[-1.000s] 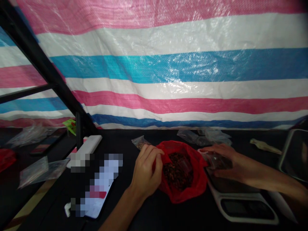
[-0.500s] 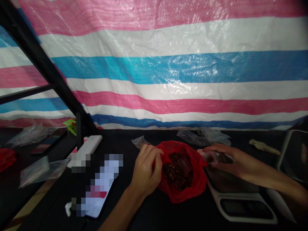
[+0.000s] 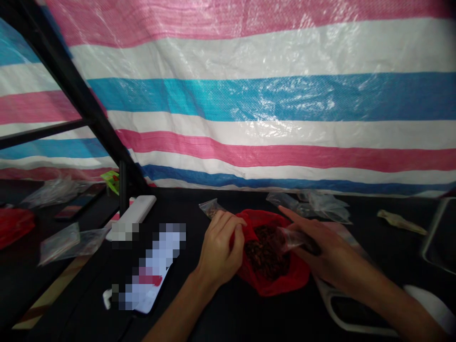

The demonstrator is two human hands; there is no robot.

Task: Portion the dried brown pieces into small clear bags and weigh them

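A red plastic bag (image 3: 294, 280) stands open on the black table, with many small dark brown dried pieces (image 3: 265, 261) inside. My left hand (image 3: 219, 254) is closed on the bag's left rim. Over the bag's right side, my right hand (image 3: 327, 256) grips a small clear plastic bag (image 3: 291, 239) between thumb and fingers, its index finger stretched forward. The clear bag's near end points into the red bag; what it contains is hard to make out. Beneath my right hand and forearm lies a kitchen scale (image 3: 338, 313), partly hidden.
Behind my left hand sits a small zip bag (image 3: 211, 207) with brown contents. Clear bags (image 3: 326, 206) lie at the back. A phone (image 3: 151, 289), a white power strip-like block (image 3: 138, 211) and an earbud (image 3: 107, 299) are on the left. A black frame post (image 3: 123, 185) rises there.
My right hand has moved left with the clear bag, from above the scale to over the red bag. My left hand keeps its hold on the rim. The view has shifted slightly.
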